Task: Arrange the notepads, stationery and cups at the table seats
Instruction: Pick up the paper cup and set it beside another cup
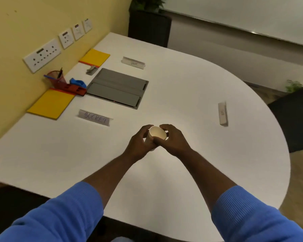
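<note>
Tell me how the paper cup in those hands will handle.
The paper cup looks thin-walled, so it is probably light and easily crushed by a firm squeeze. It appears empty, so a nudge would likely tip it on the smooth table.

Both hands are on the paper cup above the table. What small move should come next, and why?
Probably set the paper cup down by the SOCKET name card, the nearest one. The left hand and right hand both hold it above the white table, and no cup stands by any name card yet.
</note>
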Available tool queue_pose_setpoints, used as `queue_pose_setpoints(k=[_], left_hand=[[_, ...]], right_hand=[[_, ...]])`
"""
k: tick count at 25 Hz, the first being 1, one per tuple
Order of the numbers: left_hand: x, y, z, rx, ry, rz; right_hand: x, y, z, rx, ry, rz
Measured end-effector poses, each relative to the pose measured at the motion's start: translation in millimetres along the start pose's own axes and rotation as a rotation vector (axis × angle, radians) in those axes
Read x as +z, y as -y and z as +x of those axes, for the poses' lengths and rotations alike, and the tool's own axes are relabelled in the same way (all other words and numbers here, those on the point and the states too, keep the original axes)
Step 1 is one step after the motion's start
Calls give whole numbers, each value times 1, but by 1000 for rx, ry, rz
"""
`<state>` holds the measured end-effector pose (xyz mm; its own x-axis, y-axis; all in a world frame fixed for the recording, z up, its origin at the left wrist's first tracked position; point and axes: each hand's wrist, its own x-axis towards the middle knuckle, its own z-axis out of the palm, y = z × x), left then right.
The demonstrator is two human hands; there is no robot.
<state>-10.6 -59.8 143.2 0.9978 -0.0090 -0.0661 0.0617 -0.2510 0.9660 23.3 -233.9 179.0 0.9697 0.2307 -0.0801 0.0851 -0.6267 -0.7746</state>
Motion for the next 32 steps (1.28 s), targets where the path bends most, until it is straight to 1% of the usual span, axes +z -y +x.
queue_pose_setpoints(k=[2,8,16,20,23,29,32], left_hand=[[-3,1,1,-38,-52,20],[-4,0,8,-67,-214,41],[-2,20,25,-145,-350,32],[-5,29,33,-175,-385,53],[-9,35,37,-186,-393,74],[-14,38,47,-153,-389,137],[-17,45,49,-166,-385,159]], right_hand=[[3,0,12,-22,51,-5],[20,-1,37,-155,85,69],[33,-7,69,-288,152,111],[41,-11,80,-280,177,163],[43,-10,90,-292,156,184],[45,-13,106,-215,214,252],[47,-12,112,-170,224,255]])
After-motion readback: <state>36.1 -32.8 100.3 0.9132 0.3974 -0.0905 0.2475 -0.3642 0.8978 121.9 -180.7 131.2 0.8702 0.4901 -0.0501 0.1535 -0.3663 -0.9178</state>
